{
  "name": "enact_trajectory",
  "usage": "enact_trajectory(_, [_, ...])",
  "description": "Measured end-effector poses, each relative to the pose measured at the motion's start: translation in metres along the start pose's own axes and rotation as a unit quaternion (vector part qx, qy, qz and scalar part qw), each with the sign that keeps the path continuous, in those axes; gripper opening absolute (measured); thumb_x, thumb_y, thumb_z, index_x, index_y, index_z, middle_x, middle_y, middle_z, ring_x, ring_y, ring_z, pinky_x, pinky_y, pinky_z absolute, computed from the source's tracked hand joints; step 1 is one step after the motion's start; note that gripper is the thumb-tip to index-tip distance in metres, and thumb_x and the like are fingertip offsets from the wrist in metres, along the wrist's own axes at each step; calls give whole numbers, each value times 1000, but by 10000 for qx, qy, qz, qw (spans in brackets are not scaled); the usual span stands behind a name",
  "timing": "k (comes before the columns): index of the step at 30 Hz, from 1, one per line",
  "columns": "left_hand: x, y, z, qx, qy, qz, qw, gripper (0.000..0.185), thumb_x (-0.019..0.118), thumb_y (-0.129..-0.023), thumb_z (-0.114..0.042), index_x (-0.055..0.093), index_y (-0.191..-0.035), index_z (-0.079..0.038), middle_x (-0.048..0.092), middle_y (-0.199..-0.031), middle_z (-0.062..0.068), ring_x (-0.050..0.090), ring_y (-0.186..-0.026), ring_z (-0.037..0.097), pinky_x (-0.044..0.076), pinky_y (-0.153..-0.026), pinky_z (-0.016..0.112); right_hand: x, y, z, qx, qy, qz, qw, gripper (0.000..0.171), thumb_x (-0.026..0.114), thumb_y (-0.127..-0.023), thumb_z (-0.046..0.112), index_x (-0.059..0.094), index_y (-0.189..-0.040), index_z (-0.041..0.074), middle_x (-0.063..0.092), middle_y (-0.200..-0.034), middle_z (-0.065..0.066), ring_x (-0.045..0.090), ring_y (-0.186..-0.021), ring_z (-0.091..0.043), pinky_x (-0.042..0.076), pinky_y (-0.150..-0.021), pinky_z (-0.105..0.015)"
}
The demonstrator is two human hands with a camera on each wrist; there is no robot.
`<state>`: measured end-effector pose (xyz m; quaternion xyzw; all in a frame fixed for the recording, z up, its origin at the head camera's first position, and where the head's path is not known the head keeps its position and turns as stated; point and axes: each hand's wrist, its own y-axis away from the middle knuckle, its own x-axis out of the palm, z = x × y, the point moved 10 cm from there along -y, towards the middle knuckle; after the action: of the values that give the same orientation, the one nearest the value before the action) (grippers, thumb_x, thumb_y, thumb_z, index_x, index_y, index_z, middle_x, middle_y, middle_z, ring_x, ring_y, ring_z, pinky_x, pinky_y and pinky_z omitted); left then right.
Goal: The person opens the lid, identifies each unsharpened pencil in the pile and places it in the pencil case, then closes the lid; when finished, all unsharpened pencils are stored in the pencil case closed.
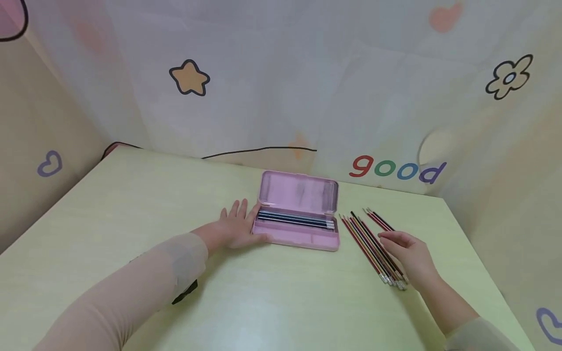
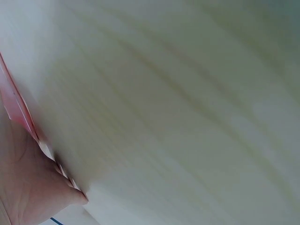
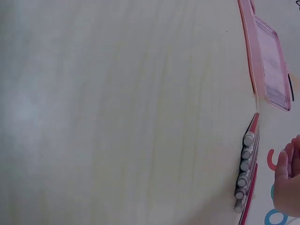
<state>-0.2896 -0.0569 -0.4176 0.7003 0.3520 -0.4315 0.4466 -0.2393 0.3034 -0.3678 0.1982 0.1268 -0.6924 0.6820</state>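
Observation:
A pink pencil case (image 1: 281, 237) lies with its lid (image 1: 298, 191) raised toward the back. Several dark striped pencils (image 1: 295, 219) lie lengthwise inside it. My left hand (image 1: 237, 229) is at the case's left end with fingers spread, thumb along the front corner. To the right of the case, a bundle of colored pencils (image 1: 371, 248) slants across the table, white eraser ends toward me. My right hand (image 1: 410, 253) hovers over the bundle's right side, thumb and fingertips close together, with nothing visible between them. A few separate pencils (image 1: 378, 219) run partly beneath it.
The pale yellow-green table (image 1: 246, 297) meets a light cloth backdrop (image 1: 281, 87) right behind the case. Printed on the backdrop are a star, hearts, a flower and the word "good" (image 1: 384, 168). Cloth also borders both sides.

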Motion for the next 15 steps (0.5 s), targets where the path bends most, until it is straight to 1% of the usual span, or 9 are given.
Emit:
enact_trajectory(3, [-1, 0, -2, 1, -11, -43, 10000, 99, 30, -83, -76, -4, -150, -12, -3, -153, 23, -5, -139, 40, 4, -107, 59, -8, 4, -6, -123, -99, -33, 9999, 44, 63, -89, 31, 59, -118, -2, 61, -100, 17, 55, -91, 5, 45, -78, -11])
enact_trajectory(5, [0, 0, -2, -31, -13, 3, 10000, 100, 30, -82, -77, -5, -150, -13, -4, -153, 23, -6, -139, 39, 3, -107, 58, -13, 7, -11, -127, -242, -62, 9996, 37, 64, -89, 28, 62, -114, 1, 61, -97, 20, 56, -90, 5, 45, -77, -11])
enact_trajectory(7, [1, -1, -2, -34, 17, 26, 10000, 100, 31, -82, -77, -4, -150, -12, -4, -153, 23, -6, -139, 39, 3, -107, 59, -16, 10, -16, -113, -447, -54, 9989, 28, 65, -89, 23, 66, -109, 4, 63, -95, 19, 57, -91, 3, 46, -77, -12])
enact_trajectory(9, [3, -3, 1, -101, -17, 94, 9999, 101, 29, -81, -79, -6, -150, -14, -5, -153, 22, -7, -139, 39, 2, -107, 58, -18, 13, -21, -55, -486, -79, 9988, 23, 65, -89, 22, 67, -107, 8, 64, -94, 19, 58, -90, 2, 47, -77, -12])
enact_trajectory(15, [9, -10, 7, -138, -32, 102, 9998, 105, 26, -77, -83, -9, -150, -16, -7, -153, 22, -8, -139, 38, 3, -107, 58, -22, 21, -28, 52, -440, -90, 9990, 19, 66, -89, 22, 69, -104, 13, 64, -93, 20, 58, -88, 5, 46, -76, -12])
